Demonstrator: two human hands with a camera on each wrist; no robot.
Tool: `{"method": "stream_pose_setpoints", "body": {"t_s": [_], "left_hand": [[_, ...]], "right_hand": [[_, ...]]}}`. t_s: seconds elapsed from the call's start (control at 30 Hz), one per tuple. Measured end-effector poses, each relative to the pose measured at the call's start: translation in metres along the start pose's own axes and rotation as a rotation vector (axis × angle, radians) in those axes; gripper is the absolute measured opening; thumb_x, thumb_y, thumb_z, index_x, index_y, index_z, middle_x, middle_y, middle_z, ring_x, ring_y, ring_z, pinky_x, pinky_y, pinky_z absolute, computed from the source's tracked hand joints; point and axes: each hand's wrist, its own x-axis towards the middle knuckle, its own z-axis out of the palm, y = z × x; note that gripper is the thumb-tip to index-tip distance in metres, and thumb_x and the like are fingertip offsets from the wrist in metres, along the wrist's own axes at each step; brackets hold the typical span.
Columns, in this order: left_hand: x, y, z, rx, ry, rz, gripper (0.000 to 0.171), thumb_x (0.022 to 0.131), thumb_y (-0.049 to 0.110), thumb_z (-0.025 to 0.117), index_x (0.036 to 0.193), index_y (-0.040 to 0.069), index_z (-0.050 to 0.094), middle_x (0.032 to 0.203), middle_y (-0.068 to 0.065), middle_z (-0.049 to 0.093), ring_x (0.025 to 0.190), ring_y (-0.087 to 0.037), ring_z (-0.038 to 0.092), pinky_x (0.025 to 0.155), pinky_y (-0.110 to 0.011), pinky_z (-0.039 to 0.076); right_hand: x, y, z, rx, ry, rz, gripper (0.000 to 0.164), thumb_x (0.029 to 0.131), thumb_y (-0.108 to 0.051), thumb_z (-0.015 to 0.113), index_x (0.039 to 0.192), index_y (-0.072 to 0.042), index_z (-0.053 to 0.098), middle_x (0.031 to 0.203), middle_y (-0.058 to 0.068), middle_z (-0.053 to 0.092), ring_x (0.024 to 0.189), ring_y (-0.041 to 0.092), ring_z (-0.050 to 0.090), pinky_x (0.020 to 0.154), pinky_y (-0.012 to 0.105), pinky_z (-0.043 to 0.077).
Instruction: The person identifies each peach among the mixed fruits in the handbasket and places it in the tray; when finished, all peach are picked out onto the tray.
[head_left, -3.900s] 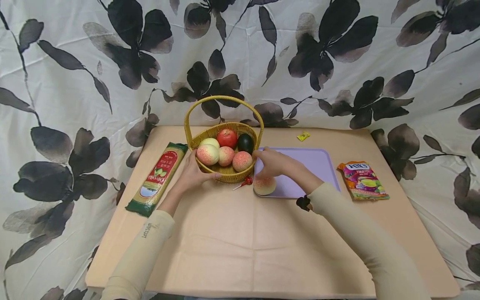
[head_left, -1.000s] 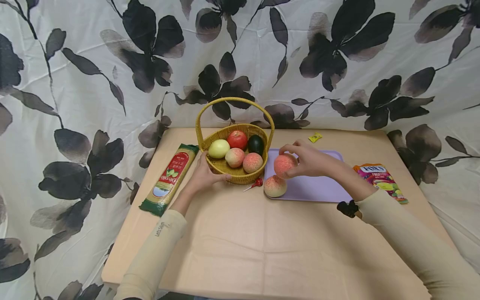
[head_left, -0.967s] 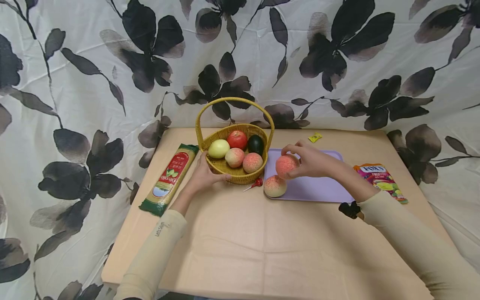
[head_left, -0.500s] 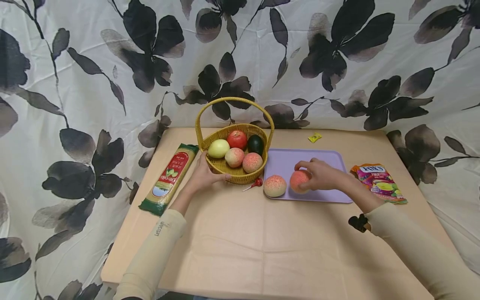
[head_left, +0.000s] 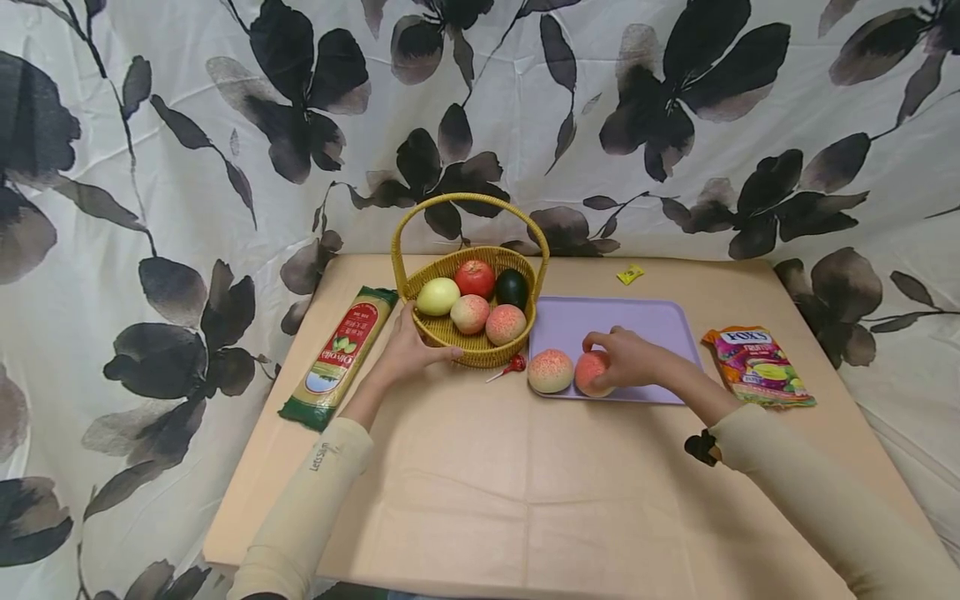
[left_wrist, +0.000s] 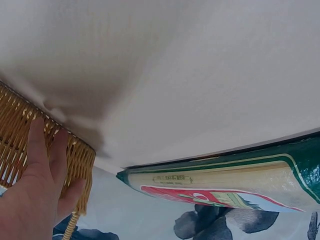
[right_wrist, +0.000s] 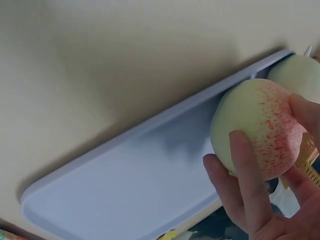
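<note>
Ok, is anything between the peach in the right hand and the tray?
Nothing visible stands between the held peach in the right hand and the tray. The other peach sits close beside it on the basket side, not underneath. Whether the held peach touches the tray, I can't tell.

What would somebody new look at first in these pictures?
Probably the yellow basket of fruit near the far edge of the table, the left hand against its side. Next, perhaps the lilac tray to its right, where the right hand holds one peach beside another peach. Big dark flowers dot the cloth behind.
</note>
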Motion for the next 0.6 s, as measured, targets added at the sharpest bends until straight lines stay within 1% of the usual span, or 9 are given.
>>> {"method": "stream_pose_setpoints", "body": {"t_s": [0.23,0.47,0.6], "left_hand": [[0.000,0.001,-0.001,0.002,0.002,0.003,0.137,0.072,0.054,0.093,0.164,0.005,0.004,0.167,-0.026,0.019,0.156,-0.038,0.023,0.128,-0.054,0.024],[0.000,0.000,-0.001,0.005,0.002,0.001,0.137,0.072,0.053,0.094,0.164,0.004,0.005,0.167,-0.026,0.018,0.157,-0.038,0.022,0.128,-0.054,0.024],[0.000,-0.001,-0.001,0.007,-0.002,-0.001,0.136,0.072,0.052,0.093,0.164,0.004,0.005,0.167,-0.026,0.019,0.157,-0.038,0.022,0.128,-0.055,0.024]], "right_hand": [[0.003,-0.006,0.001,-0.011,0.010,0.010,0.059,0.077,-0.027,0.087,0.125,-0.006,0.060,0.101,0.017,0.061,0.098,0.031,0.052,0.071,0.036,0.045],[0.003,-0.011,0.000,-0.016,-0.039,0.044,0.059,0.078,-0.027,0.086,0.127,-0.008,0.057,0.107,0.020,0.056,0.100,0.031,0.051,0.072,0.038,0.048],[0.003,-0.014,-0.001,-0.019,-0.052,0.054,0.060,0.078,-0.025,0.086,0.127,-0.007,0.057,0.108,0.021,0.055,0.100,0.031,0.052,0.073,0.040,0.049]]}}
